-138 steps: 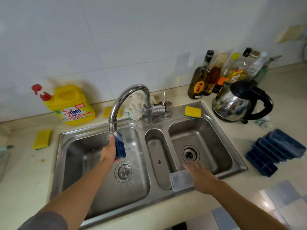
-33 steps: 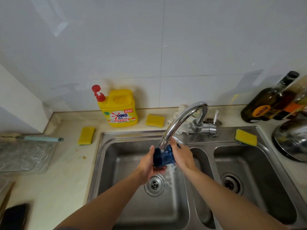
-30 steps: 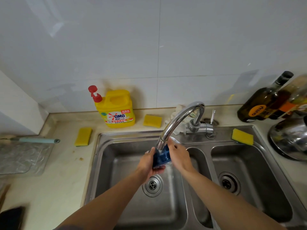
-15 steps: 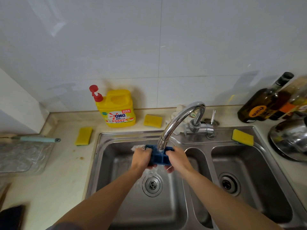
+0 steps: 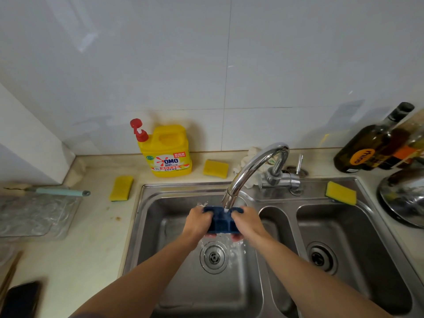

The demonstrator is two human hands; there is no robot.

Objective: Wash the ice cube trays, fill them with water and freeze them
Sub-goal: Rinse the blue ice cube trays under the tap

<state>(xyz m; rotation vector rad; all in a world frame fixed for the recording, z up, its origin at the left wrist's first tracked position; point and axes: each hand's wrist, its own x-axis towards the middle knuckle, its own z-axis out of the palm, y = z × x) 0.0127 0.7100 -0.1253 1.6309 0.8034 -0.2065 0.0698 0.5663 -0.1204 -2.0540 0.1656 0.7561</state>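
A dark blue ice cube tray (image 5: pixel 222 222) is held level under the running chrome tap (image 5: pixel 250 171), over the left basin of the steel sink (image 5: pixel 146 226). My left hand (image 5: pixel 197 222) grips its left end and my right hand (image 5: pixel 246 222) grips its right end, fingers curled under it. Water from the spout lands in the tray's cells and spills off the near edge down to the drain (image 5: pixel 213 257). The tray's ends are hidden by my hands.
A yellow OMO detergent jug (image 5: pixel 168 152) stands behind the sink. Yellow sponges lie at the left (image 5: pixel 121 188), back (image 5: pixel 215 168) and right rim (image 5: pixel 341 193). Oil bottles (image 5: pixel 371 143) and a steel kettle (image 5: pixel 403 198) stand at right. A phone (image 5: pixel 20 299) lies at bottom left.
The tray has turned from upright on its edge to lying flat with its cells up under the stream. Both hands shifted to its two ends and lowered it slightly.
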